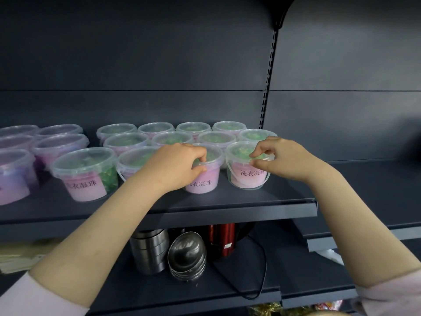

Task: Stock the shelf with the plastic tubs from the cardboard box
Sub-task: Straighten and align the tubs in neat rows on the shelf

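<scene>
Gripping two front-row tubs on the shelf: my left hand curls round the rim of one tub, and my right hand pinches the lid edge of the end tub just beside it. Both stand upright on the shelf. Rows of green tubs behind them already fill most of this bay, with purple tubs further left. Box not in view, so can't tell how many remain. Looks mostly stocked to me.
</scene>
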Demonstrator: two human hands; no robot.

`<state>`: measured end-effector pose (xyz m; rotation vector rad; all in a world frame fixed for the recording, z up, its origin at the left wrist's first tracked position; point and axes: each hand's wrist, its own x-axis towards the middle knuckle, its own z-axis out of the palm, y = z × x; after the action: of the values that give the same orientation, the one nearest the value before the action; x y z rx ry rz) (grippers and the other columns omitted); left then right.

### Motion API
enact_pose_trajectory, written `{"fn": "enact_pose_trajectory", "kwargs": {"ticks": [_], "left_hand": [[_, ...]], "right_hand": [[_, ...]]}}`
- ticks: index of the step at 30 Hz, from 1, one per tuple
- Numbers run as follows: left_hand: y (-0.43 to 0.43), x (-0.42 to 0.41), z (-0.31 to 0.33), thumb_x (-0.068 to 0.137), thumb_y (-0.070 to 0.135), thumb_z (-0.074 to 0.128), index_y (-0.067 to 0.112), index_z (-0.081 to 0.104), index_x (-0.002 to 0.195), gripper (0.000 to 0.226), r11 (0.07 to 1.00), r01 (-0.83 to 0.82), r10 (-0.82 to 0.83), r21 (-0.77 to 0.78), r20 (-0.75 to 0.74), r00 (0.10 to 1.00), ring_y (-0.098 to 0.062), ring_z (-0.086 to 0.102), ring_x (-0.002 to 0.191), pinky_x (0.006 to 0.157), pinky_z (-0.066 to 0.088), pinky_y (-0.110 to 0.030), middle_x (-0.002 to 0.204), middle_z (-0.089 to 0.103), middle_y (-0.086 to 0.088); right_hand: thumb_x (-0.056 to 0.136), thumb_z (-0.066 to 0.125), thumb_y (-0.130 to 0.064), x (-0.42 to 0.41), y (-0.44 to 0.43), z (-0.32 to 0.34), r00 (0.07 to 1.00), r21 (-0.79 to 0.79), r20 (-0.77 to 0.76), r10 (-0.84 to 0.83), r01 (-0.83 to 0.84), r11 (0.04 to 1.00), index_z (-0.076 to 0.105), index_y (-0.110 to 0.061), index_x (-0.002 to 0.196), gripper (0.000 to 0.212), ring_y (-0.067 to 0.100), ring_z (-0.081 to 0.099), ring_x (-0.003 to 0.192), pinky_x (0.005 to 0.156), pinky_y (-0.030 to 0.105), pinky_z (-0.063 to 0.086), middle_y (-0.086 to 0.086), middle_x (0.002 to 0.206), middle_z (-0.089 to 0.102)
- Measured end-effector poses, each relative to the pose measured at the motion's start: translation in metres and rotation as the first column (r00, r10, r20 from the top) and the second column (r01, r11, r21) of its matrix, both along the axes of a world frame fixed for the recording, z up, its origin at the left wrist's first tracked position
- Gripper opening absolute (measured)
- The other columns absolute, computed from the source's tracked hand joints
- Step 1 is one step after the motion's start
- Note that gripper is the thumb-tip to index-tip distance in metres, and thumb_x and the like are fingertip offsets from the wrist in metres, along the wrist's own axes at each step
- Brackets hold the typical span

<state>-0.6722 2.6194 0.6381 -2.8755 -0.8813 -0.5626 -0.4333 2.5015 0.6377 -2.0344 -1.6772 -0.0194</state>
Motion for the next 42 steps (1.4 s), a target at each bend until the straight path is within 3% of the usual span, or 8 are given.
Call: {"fn": "enact_pose_trajectory", "kwargs": {"ticks": [5,8,11,13,21,28,35,42], "left_hand": [[0.000,0.001,-0.005,0.091,0.037,0.055,0.029,0.060,0.099,0.012,1.000,-0.014,0.016,-0.026,0.058,0.998,-0.016,0.052,0.079,0.059,0.035,-0.028,0.095,0.063,0.008],[0.001,-0.004,-0.013,0.094,0.036,0.051,0.034,0.058,0.119,0.026,0.990,-0.002,0.011,-0.138,0.064,0.998,-0.019,0.060,0.098,0.078,0.048,-0.032,0.108,0.066,0.007],[0.001,-0.020,-0.015,0.093,0.039,0.053,0.034,0.039,0.142,0.051,0.986,0.044,-0.043,-0.159,0.014,0.999,-0.013,0.037,0.135,0.110,0.032,-0.034,0.148,0.040,0.010],[0.003,-0.040,-0.007,0.092,0.044,0.053,0.033,0.034,0.145,0.058,0.999,0.032,-0.031,-0.033,0.017,0.999,-0.011,0.026,0.141,0.116,0.023,-0.036,0.154,0.029,0.010],[-0.003,-0.194,0.036,0.090,0.041,0.057,0.025,0.048,0.136,0.050,0.972,-0.161,0.144,0.174,0.108,0.984,-0.020,0.048,0.126,0.102,0.040,-0.036,0.141,0.050,0.006],[-0.029,-0.389,0.049,0.087,0.027,0.064,0.018,0.058,0.129,0.043,0.912,-0.351,0.309,0.213,0.206,0.928,-0.024,0.054,0.121,0.102,0.042,-0.038,0.133,0.059,-0.002],[-0.058,-0.560,0.041,0.091,0.035,0.057,0.026,0.053,0.132,0.042,0.853,-0.505,0.463,0.134,0.254,0.849,-0.019,0.052,0.120,0.098,0.045,-0.038,0.134,0.056,0.006],[-0.042,-0.653,0.042,0.093,0.037,0.055,0.028,0.050,0.133,0.042,0.841,-0.540,0.502,0.025,0.332,0.798,-0.010,0.044,0.127,0.103,0.036,-0.027,0.137,0.052,0.008]], "right_hand": [[0.087,0.062,-0.036,-0.003,0.002,-0.004,0.999,0.074,-0.044,-0.006,0.009,0.997,0.067,-0.028,0.090,0.010,0.011,0.052,0.101,0.082,0.023,0.035,-0.016,0.100,0.059],[0.090,0.059,-0.034,-0.007,-0.001,-0.003,0.999,0.053,-0.049,-0.007,0.009,0.999,0.068,-0.027,0.097,0.013,0.013,0.053,0.107,0.084,0.022,0.034,-0.013,0.107,0.061],[0.091,0.058,-0.034,-0.017,-0.010,0.001,1.000,0.003,-0.012,-0.026,0.026,1.000,0.065,-0.027,0.115,0.025,0.016,0.050,0.120,0.093,0.025,0.036,-0.008,0.125,0.059],[0.092,0.057,-0.034,-0.031,-0.013,0.009,0.997,0.007,0.080,-0.018,0.017,1.000,0.063,-0.025,0.120,0.031,0.017,0.043,0.129,0.105,0.030,0.034,-0.005,0.137,0.053],[0.087,0.062,-0.037,-0.162,-0.003,0.052,0.971,0.214,0.230,0.064,-0.115,0.970,0.063,-0.024,0.117,0.032,0.020,0.055,0.114,0.096,0.035,0.045,-0.002,0.120,0.063],[0.085,0.066,-0.034,-0.323,0.021,0.052,0.969,0.367,0.178,0.170,-0.226,0.902,0.064,-0.024,0.118,0.035,0.023,0.057,0.110,0.093,0.038,0.045,-0.004,0.117,0.066],[0.085,0.067,-0.030,-0.478,0.051,0.036,0.935,0.346,0.160,0.315,-0.352,0.870,0.063,-0.020,0.120,0.036,0.023,0.056,0.115,0.099,0.032,0.040,-0.003,0.123,0.065],[0.087,0.062,-0.037,-0.571,0.096,0.057,0.901,0.321,0.131,0.413,-0.432,0.843,0.062,-0.027,0.118,0.033,0.017,0.053,0.113,0.095,0.030,0.043,-0.009,0.119,0.064]]}}
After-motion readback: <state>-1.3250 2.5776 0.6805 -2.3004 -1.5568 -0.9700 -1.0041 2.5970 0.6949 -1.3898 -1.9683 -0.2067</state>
